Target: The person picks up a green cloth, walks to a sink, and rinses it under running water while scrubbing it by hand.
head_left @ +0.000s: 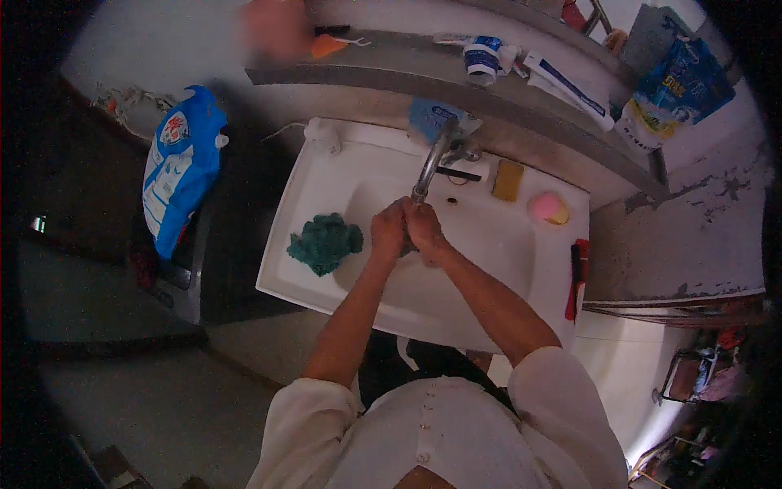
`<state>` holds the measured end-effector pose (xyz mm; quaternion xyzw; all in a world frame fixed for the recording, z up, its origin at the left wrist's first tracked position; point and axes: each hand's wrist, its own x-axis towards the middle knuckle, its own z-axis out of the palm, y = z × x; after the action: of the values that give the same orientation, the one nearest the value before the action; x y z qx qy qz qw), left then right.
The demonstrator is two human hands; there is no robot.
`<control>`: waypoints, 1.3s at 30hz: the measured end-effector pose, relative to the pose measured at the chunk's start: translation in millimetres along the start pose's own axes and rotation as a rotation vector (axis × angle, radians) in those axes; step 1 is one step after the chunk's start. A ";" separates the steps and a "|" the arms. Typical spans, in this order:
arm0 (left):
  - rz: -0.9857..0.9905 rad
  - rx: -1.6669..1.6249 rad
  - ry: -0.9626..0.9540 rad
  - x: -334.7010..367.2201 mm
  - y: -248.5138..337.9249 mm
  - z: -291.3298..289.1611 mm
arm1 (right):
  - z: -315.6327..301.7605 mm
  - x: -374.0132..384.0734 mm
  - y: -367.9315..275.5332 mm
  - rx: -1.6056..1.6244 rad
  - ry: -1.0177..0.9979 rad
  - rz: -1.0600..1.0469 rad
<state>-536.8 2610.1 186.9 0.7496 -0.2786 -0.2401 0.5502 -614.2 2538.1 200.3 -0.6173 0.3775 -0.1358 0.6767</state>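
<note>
In the head view, a blue-and-white bag (183, 167) stands at far left, apart from the white sink (287, 273). On the sink's left side lies a crumpled green cloth (326, 243). Next comes the left hand (388, 231), pressed against the right hand (422, 228) over the basin, right below the spout of the metal faucet (432, 160). The fingers of both look curled inward; I cannot tell whether they enclose anything. Farther right along the back ledge sit a yellow sponge (508, 181) and a pink-and-yellow round piece (549, 209); a red-and-black object (577, 277) rests at the right edge.
</note>
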 end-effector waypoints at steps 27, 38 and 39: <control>0.180 0.482 -0.413 -12.3 -63.5 -50.1 | 13.3 -27.5 110.5 -0.829 -0.541 -0.062; 0.050 -0.075 -0.296 -1.1 -57.7 -24.7 | -16.5 -13.0 24.6 0.282 -0.070 0.005; 0.053 -0.074 -0.297 6.7 -54.6 -27.4 | -16.9 -11.9 29.8 0.196 -0.042 -0.008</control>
<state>-505.3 2637.5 141.8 0.6774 -0.3675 -0.3439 0.5365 -642.2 2539.4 177.2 -0.5525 0.3457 -0.1620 0.7409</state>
